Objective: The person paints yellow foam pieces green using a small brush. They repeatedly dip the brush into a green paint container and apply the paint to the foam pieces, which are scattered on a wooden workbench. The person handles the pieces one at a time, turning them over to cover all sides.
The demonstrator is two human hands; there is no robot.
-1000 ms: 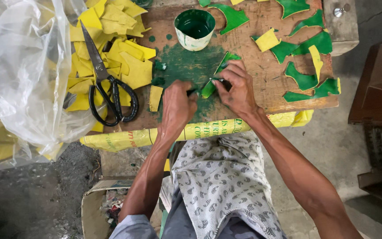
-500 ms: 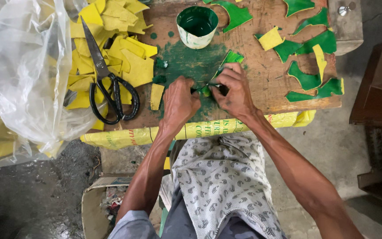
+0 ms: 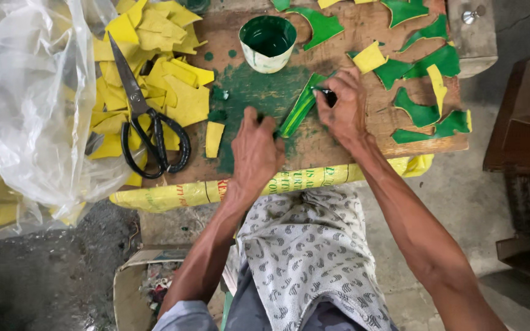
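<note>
On a green-stained wooden board (image 3: 351, 147) lies a narrow green-painted strip (image 3: 300, 109). My left hand (image 3: 256, 150) presses its fingertips on the strip's near end. My right hand (image 3: 343, 105) is closed on a small dark brush at the strip's far end. A white cup of green paint (image 3: 268, 41) stands just beyond the hands. Painted green pieces (image 3: 421, 110) lie to the right of my right hand.
A heap of unpainted yellow pieces (image 3: 161, 73) lies at the left with black scissors (image 3: 148, 132) on it. A clear plastic bag (image 3: 29, 104) bulges at the far left. A yellow printed sack (image 3: 173, 195) hangs over the board's near edge. A cardboard box (image 3: 130, 288) sits below.
The strip has turned from a short folded piece under both hands to lying stretched out. My right hand moved up and right along it; my left hand stayed at its near end.
</note>
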